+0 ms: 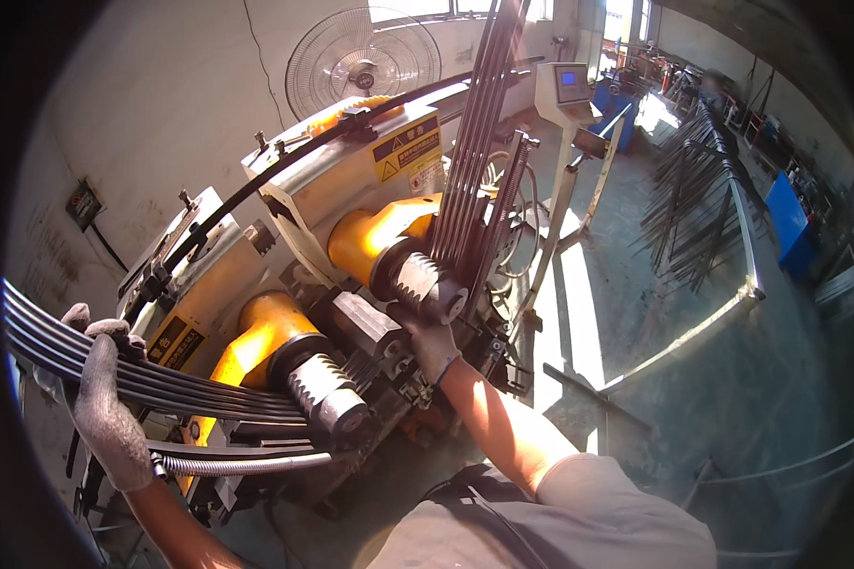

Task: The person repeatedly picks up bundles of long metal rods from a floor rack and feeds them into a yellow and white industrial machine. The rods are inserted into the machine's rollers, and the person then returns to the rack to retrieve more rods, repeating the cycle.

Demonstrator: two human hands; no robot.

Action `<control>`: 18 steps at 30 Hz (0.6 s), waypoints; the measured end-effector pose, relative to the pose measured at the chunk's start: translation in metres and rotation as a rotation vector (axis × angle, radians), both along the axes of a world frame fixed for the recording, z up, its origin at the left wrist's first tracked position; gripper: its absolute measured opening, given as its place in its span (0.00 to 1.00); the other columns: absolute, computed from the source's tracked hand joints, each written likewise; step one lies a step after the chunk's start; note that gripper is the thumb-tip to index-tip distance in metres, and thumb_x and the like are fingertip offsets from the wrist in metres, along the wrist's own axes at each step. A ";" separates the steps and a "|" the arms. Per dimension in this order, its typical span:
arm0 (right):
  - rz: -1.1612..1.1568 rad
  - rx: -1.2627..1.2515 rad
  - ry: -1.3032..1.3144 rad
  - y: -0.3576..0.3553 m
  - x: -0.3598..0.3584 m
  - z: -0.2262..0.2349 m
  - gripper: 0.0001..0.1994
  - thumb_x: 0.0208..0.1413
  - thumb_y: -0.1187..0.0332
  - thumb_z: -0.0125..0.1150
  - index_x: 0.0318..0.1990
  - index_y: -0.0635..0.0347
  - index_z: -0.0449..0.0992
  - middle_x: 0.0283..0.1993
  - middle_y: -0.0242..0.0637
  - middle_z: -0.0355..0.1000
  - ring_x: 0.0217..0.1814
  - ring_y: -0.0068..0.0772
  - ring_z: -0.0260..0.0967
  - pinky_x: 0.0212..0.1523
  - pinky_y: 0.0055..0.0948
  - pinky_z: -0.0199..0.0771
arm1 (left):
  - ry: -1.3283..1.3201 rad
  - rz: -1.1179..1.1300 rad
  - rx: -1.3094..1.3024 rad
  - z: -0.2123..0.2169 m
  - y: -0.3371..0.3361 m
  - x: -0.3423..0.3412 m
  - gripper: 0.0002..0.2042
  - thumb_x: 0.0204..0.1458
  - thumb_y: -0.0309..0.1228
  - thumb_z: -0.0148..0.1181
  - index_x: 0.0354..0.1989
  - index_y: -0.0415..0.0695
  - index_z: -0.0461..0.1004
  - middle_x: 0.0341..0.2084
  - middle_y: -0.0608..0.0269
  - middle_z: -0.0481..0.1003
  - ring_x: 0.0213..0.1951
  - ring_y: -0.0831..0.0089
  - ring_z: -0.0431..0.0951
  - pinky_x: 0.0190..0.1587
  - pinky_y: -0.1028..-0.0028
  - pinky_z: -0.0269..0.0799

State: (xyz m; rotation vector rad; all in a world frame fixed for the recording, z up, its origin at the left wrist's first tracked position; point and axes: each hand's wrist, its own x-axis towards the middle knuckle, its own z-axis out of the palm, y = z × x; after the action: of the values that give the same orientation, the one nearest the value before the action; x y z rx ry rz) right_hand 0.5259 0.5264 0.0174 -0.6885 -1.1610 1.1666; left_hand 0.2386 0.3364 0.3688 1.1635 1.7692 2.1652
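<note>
1. Plainly, in the head view, the left arm rises from the lower edge, and the gloved left hand (112, 408) points upward at the wrist, with its fingers (109, 327) bent and clamped on the dark rods (209, 391).
2. Those rods, about five or six of them, overlapping, curve from the left rim to the lower ribbed roller (321, 381).
3. The right arm stretches forward and up to the left; the gloved right hand (434, 343) is beneath the upper ribbed roller (419, 280), beside one metal block (362, 318). Its fingers are largely hidden, so I cannot tell whether they are apart or together.
4. Counted: two ribbed rollers, two yellow arms (266, 322) (356, 242), two springs (247, 465) (508, 199), one fan (362, 71), one control box (566, 90).
5. Several upright bars (474, 142) rise behind the upper roller.
</note>
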 end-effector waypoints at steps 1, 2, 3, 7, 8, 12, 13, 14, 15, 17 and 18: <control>0.000 -0.016 -0.007 0.003 0.004 -0.004 0.17 0.68 0.65 0.70 0.60 0.60 0.82 0.52 0.32 0.81 0.50 0.25 0.79 0.47 0.30 0.81 | 0.007 -0.021 -0.054 0.007 0.003 0.021 0.20 0.69 0.18 0.57 0.68 0.44 0.72 0.41 0.61 0.83 0.41 0.73 0.85 0.50 0.73 0.85; 0.019 -0.028 -0.002 0.003 0.001 -0.002 0.17 0.68 0.65 0.70 0.60 0.60 0.82 0.53 0.32 0.81 0.49 0.24 0.78 0.47 0.30 0.80 | 0.118 -0.033 -0.092 0.009 0.009 0.007 0.17 0.72 0.25 0.58 0.67 0.39 0.76 0.47 0.54 0.85 0.50 0.69 0.87 0.59 0.68 0.84; 0.048 -0.067 0.000 0.003 0.000 -0.001 0.16 0.68 0.64 0.70 0.60 0.60 0.83 0.52 0.31 0.81 0.49 0.24 0.78 0.46 0.29 0.80 | 0.484 -0.016 -0.152 0.000 0.013 -0.023 0.17 0.73 0.29 0.57 0.66 0.37 0.78 0.51 0.51 0.85 0.55 0.66 0.86 0.63 0.65 0.81; 0.143 -0.347 0.162 -0.014 -0.005 0.037 0.15 0.67 0.64 0.71 0.56 0.60 0.84 0.49 0.29 0.80 0.48 0.22 0.77 0.44 0.28 0.77 | 0.621 -0.156 -0.311 0.012 0.033 -0.010 0.18 0.72 0.35 0.62 0.61 0.35 0.84 0.58 0.51 0.85 0.61 0.61 0.85 0.70 0.61 0.76; 0.113 -0.227 0.137 -0.011 -0.006 0.030 0.15 0.67 0.64 0.72 0.56 0.60 0.84 0.49 0.29 0.80 0.47 0.22 0.76 0.43 0.28 0.77 | 0.630 -0.160 -0.318 0.013 0.041 -0.012 0.15 0.71 0.33 0.66 0.59 0.36 0.85 0.56 0.52 0.86 0.59 0.62 0.86 0.68 0.61 0.78; 0.094 -0.263 0.014 -0.006 0.002 0.030 0.14 0.69 0.72 0.63 0.59 0.56 0.86 0.56 0.33 0.81 0.52 0.23 0.78 0.46 0.26 0.79 | 0.357 -0.277 -0.214 0.006 0.050 -0.003 0.20 0.73 0.40 0.61 0.59 0.35 0.85 0.54 0.52 0.85 0.58 0.65 0.84 0.70 0.66 0.74; 0.128 -0.401 -0.028 -0.009 0.004 0.039 0.17 0.70 0.76 0.58 0.60 0.55 0.87 0.60 0.35 0.81 0.55 0.24 0.79 0.48 0.26 0.80 | 0.583 -0.260 -0.240 0.002 0.045 -0.008 0.19 0.73 0.39 0.61 0.60 0.35 0.84 0.54 0.54 0.85 0.58 0.67 0.84 0.68 0.67 0.74; 0.135 -0.402 -0.015 -0.011 0.004 0.039 0.17 0.70 0.76 0.58 0.60 0.55 0.87 0.60 0.35 0.81 0.54 0.23 0.79 0.47 0.26 0.80 | 0.547 -0.259 -0.261 0.002 0.044 -0.010 0.19 0.73 0.39 0.61 0.60 0.35 0.83 0.54 0.54 0.85 0.57 0.67 0.84 0.68 0.67 0.74; 0.138 -0.400 -0.002 -0.011 0.005 0.041 0.16 0.70 0.76 0.59 0.59 0.55 0.87 0.61 0.35 0.81 0.53 0.23 0.79 0.47 0.26 0.79 | 0.513 -0.261 -0.276 0.003 0.045 -0.010 0.19 0.73 0.38 0.61 0.60 0.35 0.83 0.54 0.54 0.85 0.57 0.67 0.84 0.68 0.67 0.74; 0.139 -0.405 0.013 -0.011 0.004 0.042 0.17 0.69 0.77 0.59 0.60 0.55 0.87 0.61 0.36 0.81 0.54 0.25 0.79 0.47 0.27 0.80 | 0.466 -0.287 -0.255 0.002 0.045 -0.013 0.19 0.74 0.38 0.60 0.60 0.35 0.83 0.54 0.55 0.84 0.57 0.68 0.84 0.68 0.67 0.74; 0.136 -0.412 0.016 -0.009 0.003 0.041 0.18 0.68 0.77 0.59 0.60 0.54 0.87 0.62 0.38 0.81 0.54 0.27 0.80 0.48 0.27 0.80 | 0.455 -0.311 -0.219 0.000 0.046 -0.015 0.18 0.74 0.38 0.60 0.60 0.35 0.83 0.54 0.56 0.84 0.57 0.69 0.83 0.68 0.67 0.74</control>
State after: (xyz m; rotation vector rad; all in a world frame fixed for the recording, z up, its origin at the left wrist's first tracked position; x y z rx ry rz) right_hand 0.5290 0.5171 0.0579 -0.9183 -0.9728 1.5463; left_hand 0.2238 0.3828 0.3687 1.8311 1.7665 1.5764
